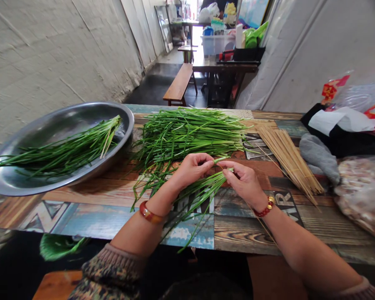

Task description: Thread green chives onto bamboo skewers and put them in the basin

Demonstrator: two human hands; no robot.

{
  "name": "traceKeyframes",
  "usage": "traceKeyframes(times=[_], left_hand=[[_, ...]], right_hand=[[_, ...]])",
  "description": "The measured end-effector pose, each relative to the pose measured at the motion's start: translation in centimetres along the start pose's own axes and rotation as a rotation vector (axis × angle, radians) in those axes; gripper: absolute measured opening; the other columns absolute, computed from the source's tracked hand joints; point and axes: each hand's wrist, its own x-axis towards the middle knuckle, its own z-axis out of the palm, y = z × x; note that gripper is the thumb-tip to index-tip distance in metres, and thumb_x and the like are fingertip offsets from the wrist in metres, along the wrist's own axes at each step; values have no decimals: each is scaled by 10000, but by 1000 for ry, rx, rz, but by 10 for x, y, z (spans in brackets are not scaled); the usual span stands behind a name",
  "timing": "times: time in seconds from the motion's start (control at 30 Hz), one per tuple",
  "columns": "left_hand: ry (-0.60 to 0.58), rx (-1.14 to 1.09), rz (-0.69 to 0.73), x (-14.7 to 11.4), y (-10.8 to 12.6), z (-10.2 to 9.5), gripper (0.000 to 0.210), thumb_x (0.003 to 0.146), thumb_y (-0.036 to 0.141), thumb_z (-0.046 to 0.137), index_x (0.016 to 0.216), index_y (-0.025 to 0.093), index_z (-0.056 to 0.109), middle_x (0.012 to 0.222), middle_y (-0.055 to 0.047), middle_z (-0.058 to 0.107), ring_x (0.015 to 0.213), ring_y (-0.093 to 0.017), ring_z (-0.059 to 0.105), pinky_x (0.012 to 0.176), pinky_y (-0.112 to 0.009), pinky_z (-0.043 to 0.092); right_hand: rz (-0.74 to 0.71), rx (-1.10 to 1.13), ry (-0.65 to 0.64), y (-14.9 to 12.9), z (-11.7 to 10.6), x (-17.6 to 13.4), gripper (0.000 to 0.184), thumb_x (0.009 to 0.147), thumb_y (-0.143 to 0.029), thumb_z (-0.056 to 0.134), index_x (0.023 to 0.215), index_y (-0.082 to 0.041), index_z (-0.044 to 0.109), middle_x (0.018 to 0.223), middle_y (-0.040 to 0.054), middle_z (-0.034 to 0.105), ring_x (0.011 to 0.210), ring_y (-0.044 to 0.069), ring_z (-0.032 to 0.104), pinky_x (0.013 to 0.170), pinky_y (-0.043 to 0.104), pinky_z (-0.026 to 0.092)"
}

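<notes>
My left hand (192, 170) pinches the pale ends of a few garlic chives (219, 159) between thumb and fingers. Close beside it, my right hand (245, 181) is closed around a thin bamboo skewer (265, 228), whose length runs down past my wrist toward the table's front edge. Several more chives (203, 189) hang from the right fingertips, their leaves trailing left over the table; the fingers partly hide how they sit on the skewer. Just beyond both hands lies a large pile of chives (193, 133). A bundle of bamboo skewers (290, 160) lies to the right.
A metal basin (129, 125) on the left holds chives (71, 148) with skewers through their ends. At right are a grey cloth-like item (318, 156), a bag of pale pieces (364, 187) and a black bag (340, 137). A bench (181, 81) stands beyond the patterned table (118, 218).
</notes>
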Motion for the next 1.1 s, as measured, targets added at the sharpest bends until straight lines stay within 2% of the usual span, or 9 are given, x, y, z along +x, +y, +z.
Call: traceKeyframes(times=[0.2,0.4,0.93,1.0,1.1], left_hand=[[-2,-17,-12,0,1,1,240,799,329,578,787,102,653,551,24,553,484,-57,459,448,-157,337],[-6,-68,-34,1,-1,1,292,785,340,599,929,101,685,564,21,569,469,-60,458,439,-167,336],[14,40,-1,3,-7,0,288,792,329,590,906,91,704,614,2,614,494,-70,489,484,-182,390],[21,76,25,3,-8,0,274,798,318,580,884,90,706,621,-3,616,515,-75,497,498,-182,390],[18,96,47,3,-9,0,248,799,300,574,824,85,695,599,4,590,522,-75,488,500,-181,373]], right_hand=[[-4,-2,6,-2,0,0,305,837,-303,524,1047,-159,693,763,34,682,528,96,515,490,209,414],[-13,-9,20,-2,0,0,303,836,-301,520,1040,-157,692,752,33,684,522,98,520,482,209,406],[-43,-20,28,2,3,3,258,850,-277,511,1005,-160,682,838,49,699,595,113,557,551,232,433],[-43,-29,42,3,4,3,239,849,-273,517,1003,-160,660,802,39,679,573,108,538,545,234,426],[-25,-36,78,5,5,3,274,840,-267,539,1087,-158,586,631,-21,583,497,102,478,491,230,383]])
